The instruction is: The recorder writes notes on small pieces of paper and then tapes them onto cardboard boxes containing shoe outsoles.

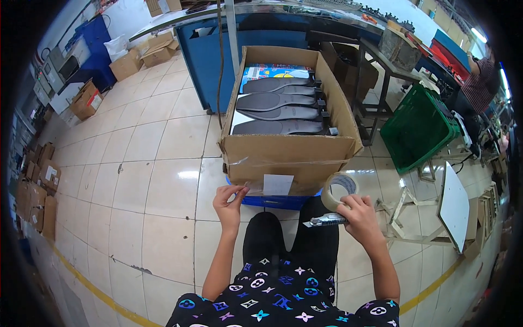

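Ahead of my knees, an open cardboard box (289, 152) rests on a blue base (275, 202). Inside it stand several dark grey, blade-shaped pieces (278, 113) with black ends, beside a colourful printed packet (277, 71). Clear tape crosses the box's front, above a blank-looking white label (278, 184). My left hand (229, 200) is closed in a pinch at the lower left front of the box; what its fingertips hold is too small to make out. My right hand (358, 217) grips both a roll of tape (340, 191) and a utility knife (327, 219), its blade pointing left.
Behind the box is a blue workbench (201, 71) with a thin post. To the right stand a dark metal frame (376, 82), a tilted green crate (417, 131) and a white board (453, 207). A co-worker (482, 76) is at far right. Cartons (41, 191) line the left.
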Tool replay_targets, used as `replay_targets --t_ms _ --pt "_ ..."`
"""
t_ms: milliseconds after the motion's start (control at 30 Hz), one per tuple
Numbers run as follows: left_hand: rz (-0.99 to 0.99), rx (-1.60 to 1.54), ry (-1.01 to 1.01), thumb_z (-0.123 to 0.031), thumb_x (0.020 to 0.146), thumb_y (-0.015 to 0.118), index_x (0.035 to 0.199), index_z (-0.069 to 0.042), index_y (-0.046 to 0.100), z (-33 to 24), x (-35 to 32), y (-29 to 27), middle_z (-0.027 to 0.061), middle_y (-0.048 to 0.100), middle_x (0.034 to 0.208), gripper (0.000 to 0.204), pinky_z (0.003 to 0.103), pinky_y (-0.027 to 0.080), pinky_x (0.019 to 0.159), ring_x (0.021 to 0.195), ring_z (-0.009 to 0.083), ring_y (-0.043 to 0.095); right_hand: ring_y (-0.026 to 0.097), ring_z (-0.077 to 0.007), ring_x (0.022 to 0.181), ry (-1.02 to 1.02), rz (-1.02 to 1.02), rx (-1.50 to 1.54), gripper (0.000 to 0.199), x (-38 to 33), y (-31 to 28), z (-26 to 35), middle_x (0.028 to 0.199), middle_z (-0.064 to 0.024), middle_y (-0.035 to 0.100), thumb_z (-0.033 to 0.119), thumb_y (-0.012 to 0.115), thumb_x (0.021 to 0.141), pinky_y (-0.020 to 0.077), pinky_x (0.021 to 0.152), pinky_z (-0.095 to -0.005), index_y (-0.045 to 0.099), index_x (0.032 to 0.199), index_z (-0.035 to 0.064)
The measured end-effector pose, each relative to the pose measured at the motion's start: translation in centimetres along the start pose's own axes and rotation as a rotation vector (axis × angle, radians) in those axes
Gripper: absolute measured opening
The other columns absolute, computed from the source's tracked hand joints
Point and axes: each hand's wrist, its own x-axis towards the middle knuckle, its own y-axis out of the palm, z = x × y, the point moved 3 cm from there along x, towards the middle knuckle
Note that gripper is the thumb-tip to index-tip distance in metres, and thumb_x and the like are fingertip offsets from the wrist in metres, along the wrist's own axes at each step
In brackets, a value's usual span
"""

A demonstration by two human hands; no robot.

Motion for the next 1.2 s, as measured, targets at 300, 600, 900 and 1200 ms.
replay_targets --t_ms 300,600,900,1200 --pt "-0.281 0.448 0.355 -0.010 0.067 0.083 0.076 -0.010 0.074 -0.1 0.4 1.1 0.0028 0.065 0.081 0.012 0.034 0.038 0.083 0.088 0.0208 0.054 0.055 -0.0179 0.096 0.123 -0.042 -0.003 0.032 0.4 0.5 2.1 0.096 -0.0020 0.059 -0.002 0.066 0.060 0.0313 0.080 -0.0345 0.059 0.087 0.0137" --pt "-0.378 0.644 0.365 -0.022 0.071 0.085 0.106 -0.007 0.044 -0.6 1.2 0.3 0.0080 0.046 0.100 0.056 0.040 0.029 0.092 0.101 0.0271 0.044 0.056 -0.0187 0.100 0.187 -0.083 0.058 0.030 0.2 0.7 2.2 0.100 -0.0036 0.059 -0.002 0.066 0.061 0.0306 0.083 -0.0356 0.061 0.086 0.0125" --pt "0.659 0.038 0.016 0.001 0.077 0.063 0.107 0.000 0.057 -1.2 -7.3 11.0 0.0148 0.064 0.102 0.031 0.036 0.052 0.080 0.094 0.0260 0.065 0.058 -0.0250 0.099 0.187 -0.185 0.220 0.032 -0.2 0.6 0.9 0.102 -0.0075 0.061 -0.003 0.068 0.059 0.0367 0.084 -0.0358 0.062 0.088 0.0096" --pt "0.939 -0.401 -0.291 -0.018 0.093 0.059 0.116 -0.003 0.054 0.1 -11.9 19.4 0.0090 0.061 0.114 0.028 0.033 0.045 0.089 0.102 0.0169 0.057 0.058 -0.0300 0.103 0.211 -0.245 0.265 0.033 0.2 0.4 0.9 0.105 -0.0098 0.061 -0.004 0.070 0.058 0.0429 0.088 -0.0390 0.062 0.088 0.0068"
